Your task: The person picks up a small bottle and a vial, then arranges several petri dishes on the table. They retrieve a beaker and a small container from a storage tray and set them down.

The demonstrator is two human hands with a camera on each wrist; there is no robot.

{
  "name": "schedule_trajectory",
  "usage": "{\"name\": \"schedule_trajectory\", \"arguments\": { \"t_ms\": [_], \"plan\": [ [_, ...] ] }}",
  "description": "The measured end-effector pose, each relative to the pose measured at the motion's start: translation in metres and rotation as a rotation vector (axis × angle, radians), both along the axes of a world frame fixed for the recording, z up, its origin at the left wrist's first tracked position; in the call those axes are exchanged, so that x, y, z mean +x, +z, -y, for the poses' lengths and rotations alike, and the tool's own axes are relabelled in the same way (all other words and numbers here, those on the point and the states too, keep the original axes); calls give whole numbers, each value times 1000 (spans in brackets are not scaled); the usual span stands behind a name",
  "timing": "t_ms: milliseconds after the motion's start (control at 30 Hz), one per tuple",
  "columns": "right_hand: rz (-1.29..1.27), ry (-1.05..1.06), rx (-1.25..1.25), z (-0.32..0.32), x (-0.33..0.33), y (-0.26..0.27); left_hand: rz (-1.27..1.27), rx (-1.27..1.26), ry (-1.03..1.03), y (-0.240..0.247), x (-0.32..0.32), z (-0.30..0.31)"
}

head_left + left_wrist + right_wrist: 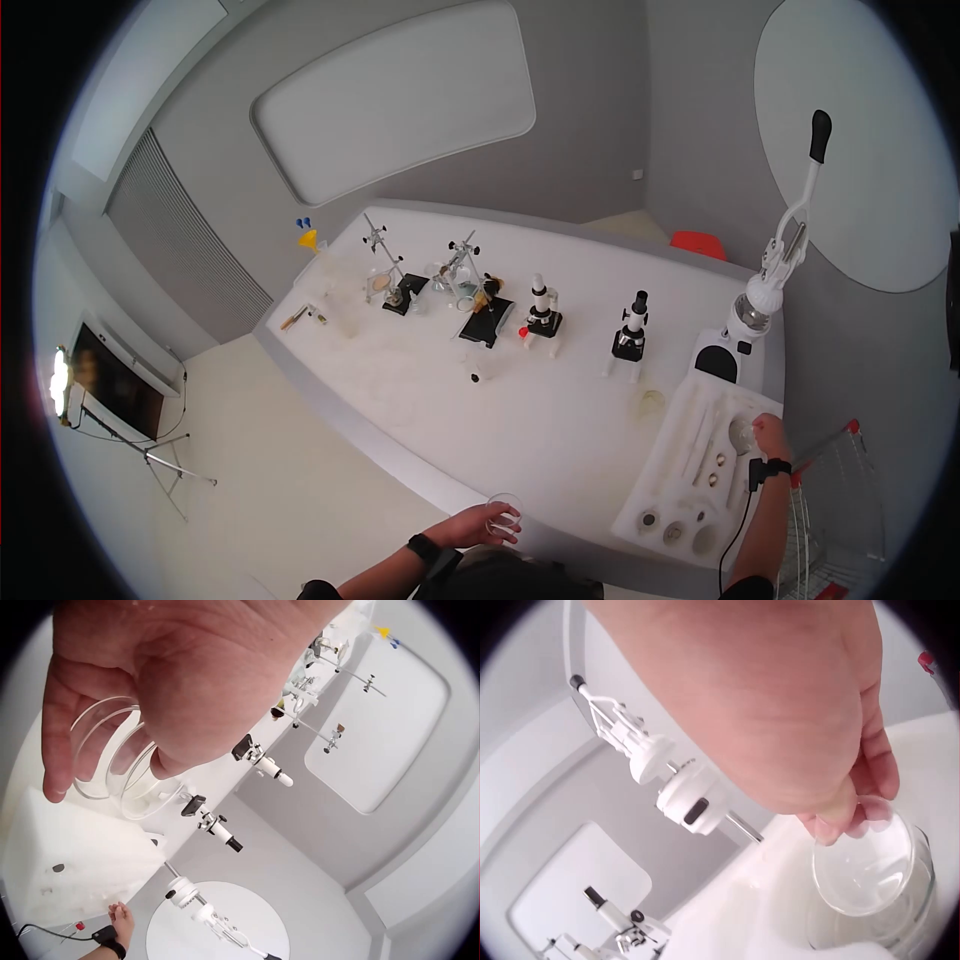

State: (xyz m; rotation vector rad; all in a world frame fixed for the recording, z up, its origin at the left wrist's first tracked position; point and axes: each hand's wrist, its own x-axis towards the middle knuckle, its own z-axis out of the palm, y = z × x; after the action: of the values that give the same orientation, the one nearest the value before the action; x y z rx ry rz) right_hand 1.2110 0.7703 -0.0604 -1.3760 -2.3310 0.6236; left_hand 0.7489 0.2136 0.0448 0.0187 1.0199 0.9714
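Observation:
My left hand (478,522) holds a clear round glass petri dish (139,776) near the table's front edge; several rims show, with fingers on one side and the thumb on the other. Over at the right, my right hand (770,437) pinches the edge of a shallow clear glass dish (866,874) between thumb and fingers. That dish is tilted over a second glass dish (930,874) in a round recess of the white tray (665,470). Small metal pieces and slender rods lie in the tray's other slots.
Behind the tray stands a white lever press (765,292) with a long handle. Two microscopes, a white one (543,308) and a black-topped one (630,335), stand left of it. Farther left are clamp stands (398,265) with glassware and a yellow funnel (309,240). A wire cart (835,490) adjoins the right side.

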Motion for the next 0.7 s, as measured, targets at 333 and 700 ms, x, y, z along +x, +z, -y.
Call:
{"name": "schedule_trajectory", "arguments": {
  "t_ms": [333, 700],
  "plan": [
    [-369, -54, -359, 183, -120, 128, 38, 76, 39, -7, -59, 16],
    [-193, 597, -203, 454, -400, 83, 23, 25, 132, -31, -214, 137]
  ]
}}
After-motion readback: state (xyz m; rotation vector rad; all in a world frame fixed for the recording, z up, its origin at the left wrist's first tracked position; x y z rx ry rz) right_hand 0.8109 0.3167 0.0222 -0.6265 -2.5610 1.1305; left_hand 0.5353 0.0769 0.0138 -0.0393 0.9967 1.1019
